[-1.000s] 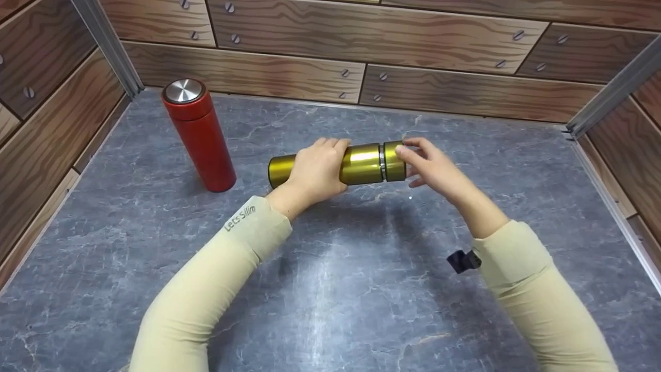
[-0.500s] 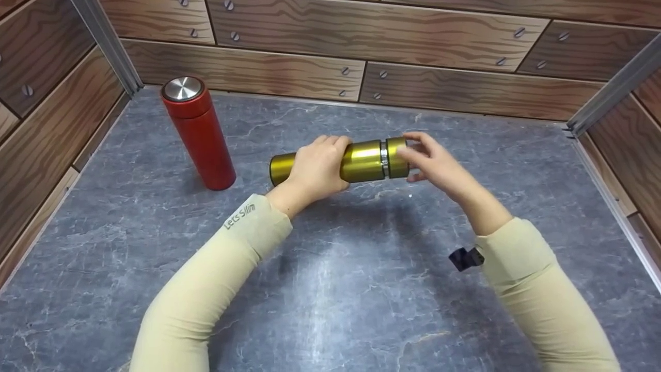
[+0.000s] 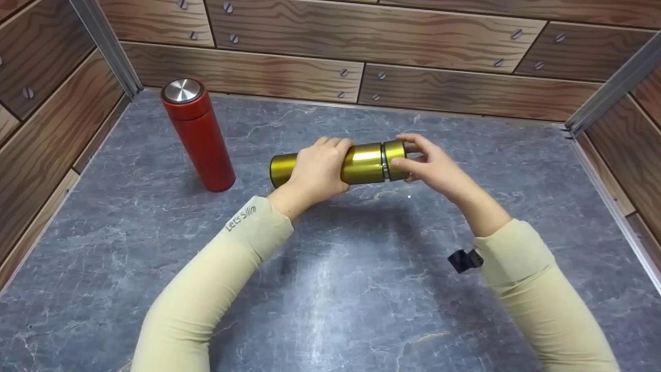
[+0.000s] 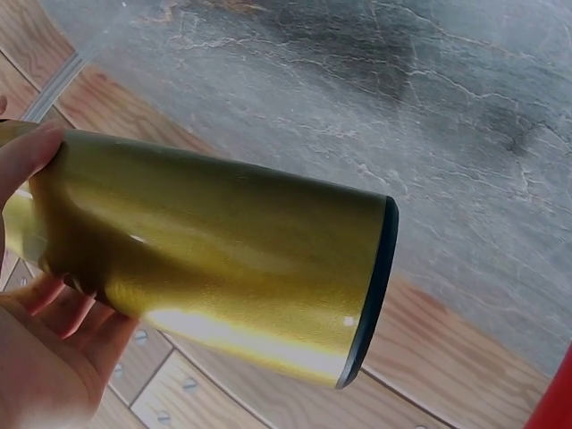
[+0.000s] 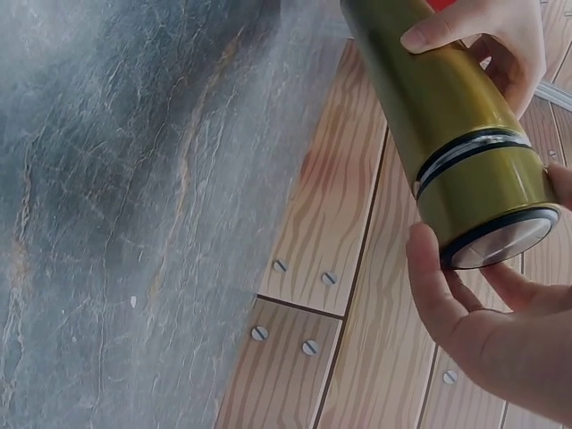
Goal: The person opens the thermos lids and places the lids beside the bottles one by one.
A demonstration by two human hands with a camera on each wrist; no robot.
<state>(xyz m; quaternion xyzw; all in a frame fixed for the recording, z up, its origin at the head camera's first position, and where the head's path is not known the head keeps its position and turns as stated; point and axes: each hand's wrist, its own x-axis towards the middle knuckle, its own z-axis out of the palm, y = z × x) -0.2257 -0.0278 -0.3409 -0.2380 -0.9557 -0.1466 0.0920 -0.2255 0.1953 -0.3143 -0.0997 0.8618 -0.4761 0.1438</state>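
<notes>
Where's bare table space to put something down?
Bare tabletop lies between the left sleeve and right sleeve, and between right sleeve and right wall. It's crowded farther back: gold flask gripped by the left hand, right hand at its cap; the red flask standing back left.

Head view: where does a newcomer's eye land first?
Probably on the shiny gold flask near the middle, held sideways above the gray marbled tabletop, with the left hand round its body and the right hand at its cap. Next, likely the red flask standing upright at picture left, its shiny metal top facing up.
</notes>
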